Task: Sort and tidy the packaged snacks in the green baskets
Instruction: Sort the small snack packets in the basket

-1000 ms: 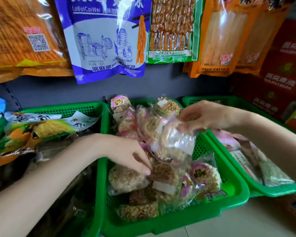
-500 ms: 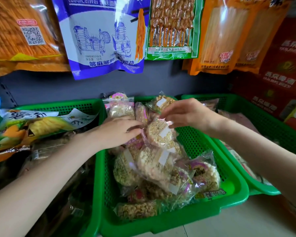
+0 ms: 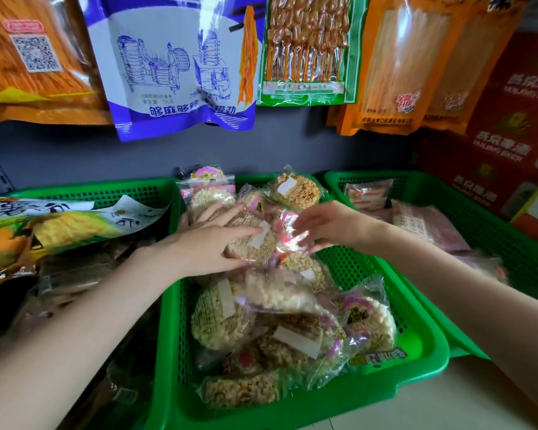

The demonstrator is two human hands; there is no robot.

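Note:
The middle green basket (image 3: 423, 364) holds several round puffed-rice cakes in clear wrappers, piled loosely. My left hand (image 3: 205, 243) lies over one rice cake pack (image 3: 255, 243) at the back of the pile, fingers stretched across its top and thumb under its near edge. My right hand (image 3: 330, 226) reaches in from the right, its fingers on a shiny pink-printed wrapper (image 3: 288, 231) beside that pack. More cakes (image 3: 298, 189) stand against the basket's back wall. Others (image 3: 224, 318) lie flat toward the front.
The left green basket (image 3: 106, 190) carries corn-printed bags (image 3: 53, 225) and dark packs. In the right green basket (image 3: 491, 218) lie pinkish flat packs (image 3: 426, 225). Large snack bags (image 3: 180, 63) hang from the grey wall above. Red beer cartons (image 3: 510, 131) stand at the right.
Both hands have shifted toward the back of the middle basket. The left hand moved from the front pile onto a rear pack. The right hand lowered onto the pink wrapper.

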